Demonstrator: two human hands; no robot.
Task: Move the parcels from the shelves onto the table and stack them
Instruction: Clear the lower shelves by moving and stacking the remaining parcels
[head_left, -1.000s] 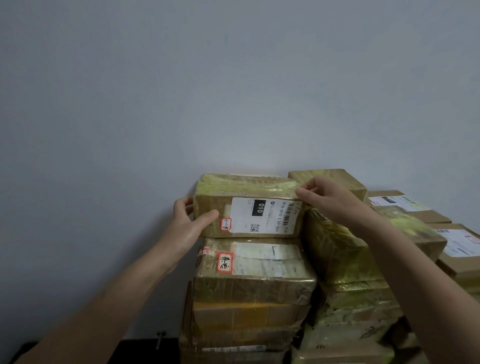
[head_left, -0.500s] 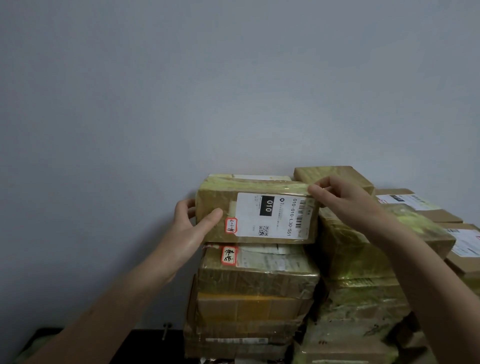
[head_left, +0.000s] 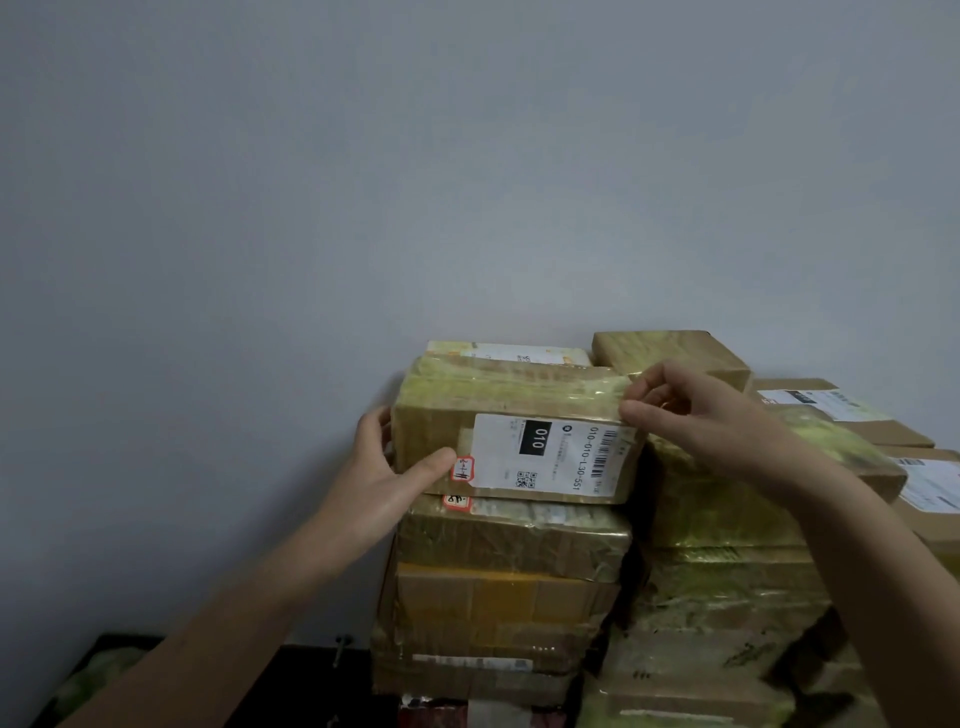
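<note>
A tape-wrapped brown parcel (head_left: 514, 431) with a white "010" label tops a tall stack of parcels (head_left: 509, 571) against the grey wall. My left hand (head_left: 384, 478) grips its left end, thumb on the front face, fingers behind. My right hand (head_left: 691, 415) pinches its upper right corner with thumb and curled fingers. Another parcel (head_left: 514, 353) with a pale label lies just behind it.
A second stack (head_left: 727, 545) of taped parcels stands right beside the first, topped by a small brown box (head_left: 670, 351). More labelled cartons (head_left: 852, 415) lie at the far right. A dark surface (head_left: 311, 686) shows at the bottom left. The grey wall (head_left: 415, 182) is directly behind.
The labelled parcel has slid forward toward me off the stack top, uncovering the parcel behind it. Both hands keep their hold and moved with it.
</note>
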